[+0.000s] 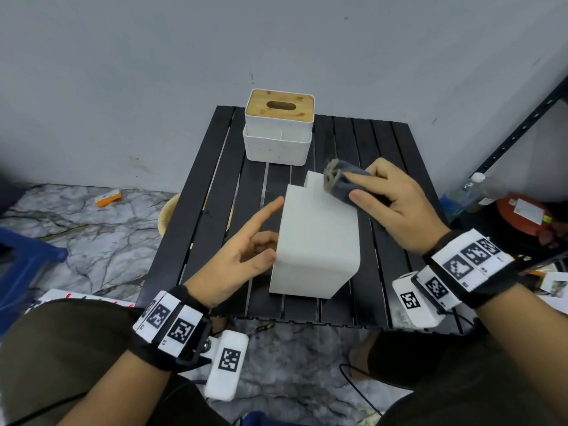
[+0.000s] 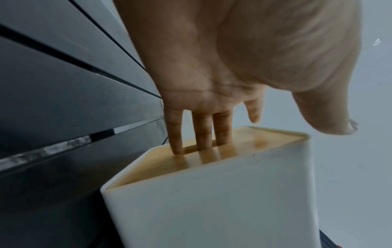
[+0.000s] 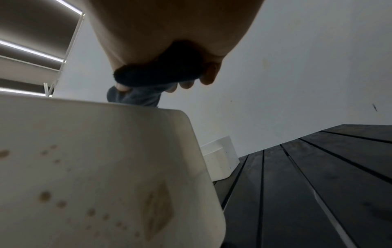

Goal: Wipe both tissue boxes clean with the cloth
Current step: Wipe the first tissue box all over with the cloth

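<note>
R hand point(image 1: 396, 204) gripping grey cloth point(image 1: 344, 182), pressed on top of near tissue box point(image 1: 316, 241), tipped on table point(image 1: 196, 192) centre. L hand point(image 1: 242, 253) fingers straight, steadying wooden lid point(image 2: 212, 151). Second tissue box point(image 1: 278, 130) at back.

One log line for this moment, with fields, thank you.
step: wiping near box | right hand: holds cloth on box | left hand: steadies box | far box: untouched

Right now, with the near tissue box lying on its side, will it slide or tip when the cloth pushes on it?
The near box probably won't tip: it rests on a broad face on the table. It could slide, since its walls look smooth and hard, so the left hand with fingers in the lid slot likely braces it. The cloth is floppy, bunched in the right hand.
</note>
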